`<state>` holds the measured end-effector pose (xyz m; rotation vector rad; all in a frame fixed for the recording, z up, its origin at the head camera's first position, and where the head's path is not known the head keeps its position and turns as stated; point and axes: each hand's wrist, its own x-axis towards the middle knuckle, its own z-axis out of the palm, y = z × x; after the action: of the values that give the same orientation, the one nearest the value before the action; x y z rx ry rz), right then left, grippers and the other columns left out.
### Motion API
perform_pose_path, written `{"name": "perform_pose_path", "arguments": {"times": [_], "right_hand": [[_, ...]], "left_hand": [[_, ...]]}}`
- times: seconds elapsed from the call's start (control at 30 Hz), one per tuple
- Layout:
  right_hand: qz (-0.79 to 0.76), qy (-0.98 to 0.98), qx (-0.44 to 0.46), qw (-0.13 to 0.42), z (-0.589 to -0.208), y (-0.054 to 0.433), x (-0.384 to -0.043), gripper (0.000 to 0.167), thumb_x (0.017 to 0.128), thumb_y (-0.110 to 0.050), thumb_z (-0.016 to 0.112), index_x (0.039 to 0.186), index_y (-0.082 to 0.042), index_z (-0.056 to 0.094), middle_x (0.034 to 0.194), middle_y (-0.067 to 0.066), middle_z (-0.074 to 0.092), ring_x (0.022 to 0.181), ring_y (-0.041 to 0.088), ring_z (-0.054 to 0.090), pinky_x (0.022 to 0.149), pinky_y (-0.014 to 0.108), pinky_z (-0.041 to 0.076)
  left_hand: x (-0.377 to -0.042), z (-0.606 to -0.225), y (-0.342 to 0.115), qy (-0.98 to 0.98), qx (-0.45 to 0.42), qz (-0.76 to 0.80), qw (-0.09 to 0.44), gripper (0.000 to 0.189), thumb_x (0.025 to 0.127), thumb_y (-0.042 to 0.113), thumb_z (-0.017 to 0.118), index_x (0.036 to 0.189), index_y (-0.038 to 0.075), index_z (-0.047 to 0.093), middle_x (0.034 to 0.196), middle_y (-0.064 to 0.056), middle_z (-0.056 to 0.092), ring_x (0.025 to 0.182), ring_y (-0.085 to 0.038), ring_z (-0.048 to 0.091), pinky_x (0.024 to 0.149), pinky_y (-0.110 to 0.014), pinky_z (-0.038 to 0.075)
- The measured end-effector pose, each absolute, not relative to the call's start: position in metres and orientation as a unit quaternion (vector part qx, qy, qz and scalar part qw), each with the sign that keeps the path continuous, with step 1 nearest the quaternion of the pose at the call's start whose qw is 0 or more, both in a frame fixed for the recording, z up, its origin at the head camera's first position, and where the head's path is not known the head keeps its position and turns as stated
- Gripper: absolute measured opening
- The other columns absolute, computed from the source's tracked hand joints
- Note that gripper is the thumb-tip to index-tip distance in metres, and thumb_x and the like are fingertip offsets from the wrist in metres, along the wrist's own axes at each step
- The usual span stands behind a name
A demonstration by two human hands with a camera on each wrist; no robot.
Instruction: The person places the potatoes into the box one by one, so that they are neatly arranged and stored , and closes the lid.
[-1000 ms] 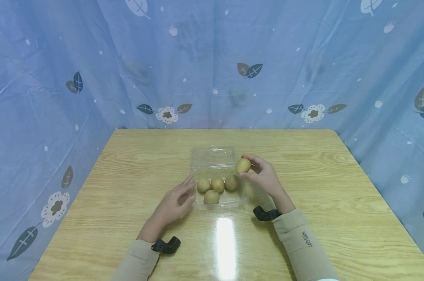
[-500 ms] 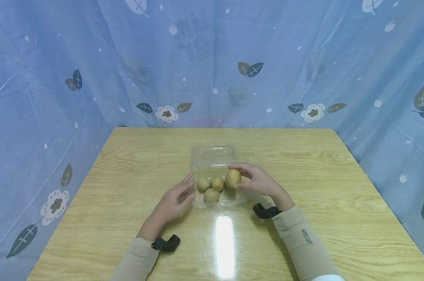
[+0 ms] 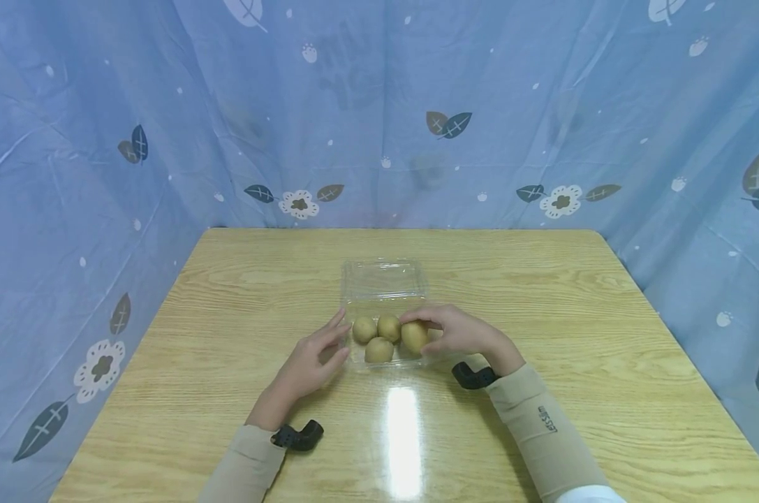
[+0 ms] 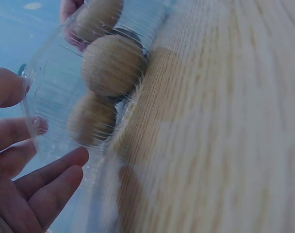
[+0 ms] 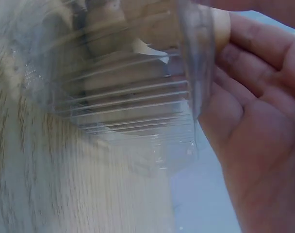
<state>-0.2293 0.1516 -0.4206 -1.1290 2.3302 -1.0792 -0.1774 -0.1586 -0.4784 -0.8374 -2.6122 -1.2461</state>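
A clear plastic clamshell box [image 3: 388,365] lies on the table with its lid [image 3: 382,279] folded back. Several brownish-yellow kiwis sit in it, among them a left kiwi [image 3: 364,330], a middle kiwi [image 3: 389,327] and a front kiwi [image 3: 379,351]. At the box's right end my right hand [image 3: 457,331] grips another kiwi [image 3: 415,337] from above, low inside the box, covering the kiwi behind it. My left hand [image 3: 310,362] rests against the box's left side with loosely extended fingers; in the left wrist view its fingertips [image 4: 40,126] touch the plastic rim.
The wooden table [image 3: 260,279] surrounds the box, and a bright light reflection lies in front of it. Blue patterned curtains [image 3: 379,140] hang at the back and both sides. Each wrist carries a black camera mount [image 3: 299,436].
My right hand has carried its kiwi leftward and down from beside the box into its right end, in front of the kiwi there. My left hand has stayed in place.
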Motion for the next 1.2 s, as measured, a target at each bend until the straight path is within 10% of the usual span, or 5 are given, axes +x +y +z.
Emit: {"name": "perform_pose_path", "arguments": {"times": [1.2], "right_hand": [[-0.331,0.806,-0.451,0.193,-0.424,0.14,-0.233,0.044,0.081,0.003,0.061,0.124,-0.005,0.061,0.126,0.008,0.061,0.116,0.023,0.058,0.1,0.032,0.05]], "left_hand": [[-0.178,-0.479,-0.159,-0.861,-0.29,-0.41,0.075,0.044,0.096,0.02,0.056,0.135,0.0,0.05,0.154,-0.01,0.028,0.117,-0.028,0.058,0.094,-0.032,0.053]]}}
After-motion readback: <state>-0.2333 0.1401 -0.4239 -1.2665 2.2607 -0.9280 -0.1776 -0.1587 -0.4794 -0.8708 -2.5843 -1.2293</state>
